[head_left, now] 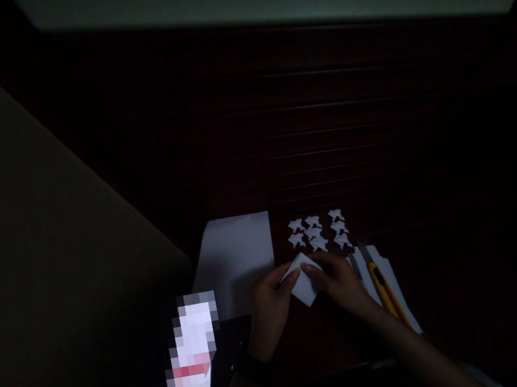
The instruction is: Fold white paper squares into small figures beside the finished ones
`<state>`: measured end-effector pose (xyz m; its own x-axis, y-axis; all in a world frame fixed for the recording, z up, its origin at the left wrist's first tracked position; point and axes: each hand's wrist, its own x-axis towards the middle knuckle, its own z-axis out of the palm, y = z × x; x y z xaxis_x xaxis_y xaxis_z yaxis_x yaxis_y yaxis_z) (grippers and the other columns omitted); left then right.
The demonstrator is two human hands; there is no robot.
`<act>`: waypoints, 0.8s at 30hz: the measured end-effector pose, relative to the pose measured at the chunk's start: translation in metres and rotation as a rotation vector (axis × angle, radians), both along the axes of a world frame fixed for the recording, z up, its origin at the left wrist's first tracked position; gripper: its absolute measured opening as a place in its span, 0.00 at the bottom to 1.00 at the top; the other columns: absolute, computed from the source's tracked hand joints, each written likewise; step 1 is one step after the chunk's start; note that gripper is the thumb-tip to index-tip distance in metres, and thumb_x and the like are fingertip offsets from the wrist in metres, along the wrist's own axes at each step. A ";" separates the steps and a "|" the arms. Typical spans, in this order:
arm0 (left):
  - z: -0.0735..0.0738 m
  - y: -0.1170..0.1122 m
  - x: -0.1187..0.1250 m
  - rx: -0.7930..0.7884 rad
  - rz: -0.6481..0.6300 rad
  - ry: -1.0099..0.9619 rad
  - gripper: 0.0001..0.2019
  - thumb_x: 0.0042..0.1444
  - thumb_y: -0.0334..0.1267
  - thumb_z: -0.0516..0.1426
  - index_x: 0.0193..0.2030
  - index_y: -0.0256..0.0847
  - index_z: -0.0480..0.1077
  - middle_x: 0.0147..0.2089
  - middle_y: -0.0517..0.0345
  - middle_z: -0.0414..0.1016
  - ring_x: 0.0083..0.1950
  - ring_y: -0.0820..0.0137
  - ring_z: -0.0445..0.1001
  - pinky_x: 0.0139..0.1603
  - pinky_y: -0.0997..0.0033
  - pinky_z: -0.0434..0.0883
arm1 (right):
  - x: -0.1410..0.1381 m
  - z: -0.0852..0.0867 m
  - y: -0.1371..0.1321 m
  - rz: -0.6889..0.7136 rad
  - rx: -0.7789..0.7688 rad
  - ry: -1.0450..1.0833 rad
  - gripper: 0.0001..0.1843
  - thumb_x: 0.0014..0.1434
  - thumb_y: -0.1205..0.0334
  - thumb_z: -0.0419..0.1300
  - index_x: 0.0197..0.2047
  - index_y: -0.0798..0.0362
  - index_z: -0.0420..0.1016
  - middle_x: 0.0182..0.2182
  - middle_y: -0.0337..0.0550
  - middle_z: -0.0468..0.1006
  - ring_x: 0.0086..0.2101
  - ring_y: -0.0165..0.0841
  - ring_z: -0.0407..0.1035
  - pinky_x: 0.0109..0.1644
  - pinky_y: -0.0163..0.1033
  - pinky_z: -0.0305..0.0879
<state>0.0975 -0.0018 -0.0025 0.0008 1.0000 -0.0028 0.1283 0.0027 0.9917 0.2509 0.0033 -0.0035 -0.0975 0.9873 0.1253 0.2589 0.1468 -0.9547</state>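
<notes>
A white folded paper square (307, 286), turned like a diamond, is held up between both hands over the dark table. My left hand (271, 305), with a dark band at its wrist, pinches the left corner with the thumb on top. The right corner sits between the thumb and fingers of my right hand (340, 280). Just beyond the hands lie several small folded paper figures (314, 233) in rough columns. Beside my left hand is a large white paper sheet (237, 257), partly behind that hand.
To the right, a yellow utility knife (386, 291) rests on white paper (402, 291). A bright, pixelated screen (190, 349) is at the lower left. A pale wall (41, 212) slopes along the left, and a light ledge (256, 10) crosses the top. The scene is dim.
</notes>
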 end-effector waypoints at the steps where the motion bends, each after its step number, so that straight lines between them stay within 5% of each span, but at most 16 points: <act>1: 0.000 0.000 0.000 0.005 0.010 0.011 0.13 0.50 0.42 0.57 0.41 0.41 0.74 0.40 0.56 0.78 0.40 0.64 0.75 0.39 0.70 0.71 | 0.000 0.004 -0.001 0.011 0.035 -0.007 0.17 0.57 0.55 0.54 0.48 0.51 0.68 0.44 0.45 0.73 0.44 0.37 0.67 0.47 0.40 0.62; 4: -0.001 0.002 -0.002 0.021 0.006 0.032 0.12 0.50 0.42 0.58 0.40 0.41 0.75 0.40 0.55 0.78 0.41 0.64 0.75 0.41 0.69 0.71 | 0.001 0.013 -0.003 0.089 0.087 -0.015 0.20 0.58 0.57 0.53 0.54 0.47 0.61 0.51 0.42 0.68 0.50 0.36 0.61 0.54 0.42 0.56; 9: -0.004 0.005 -0.005 -0.005 -0.095 0.013 0.14 0.49 0.42 0.58 0.42 0.40 0.74 0.42 0.52 0.77 0.43 0.62 0.74 0.43 0.67 0.70 | 0.013 0.010 0.003 0.201 0.049 -0.041 0.09 0.58 0.59 0.54 0.41 0.50 0.70 0.37 0.41 0.74 0.40 0.33 0.67 0.46 0.39 0.61; 16: -0.006 0.006 -0.006 0.001 -0.040 0.108 0.15 0.47 0.44 0.59 0.40 0.40 0.74 0.39 0.52 0.78 0.40 0.62 0.74 0.39 0.67 0.70 | 0.023 0.002 0.009 0.282 -0.102 0.053 0.11 0.51 0.58 0.62 0.36 0.54 0.69 0.31 0.40 0.73 0.32 0.31 0.68 0.35 0.34 0.64; 24: -0.007 0.007 -0.007 0.034 0.035 0.152 0.14 0.49 0.45 0.57 0.39 0.41 0.74 0.38 0.54 0.77 0.40 0.64 0.74 0.38 0.69 0.70 | 0.026 0.007 0.003 0.476 -0.236 0.020 0.13 0.45 0.58 0.66 0.35 0.54 0.76 0.32 0.41 0.76 0.34 0.33 0.69 0.40 0.37 0.64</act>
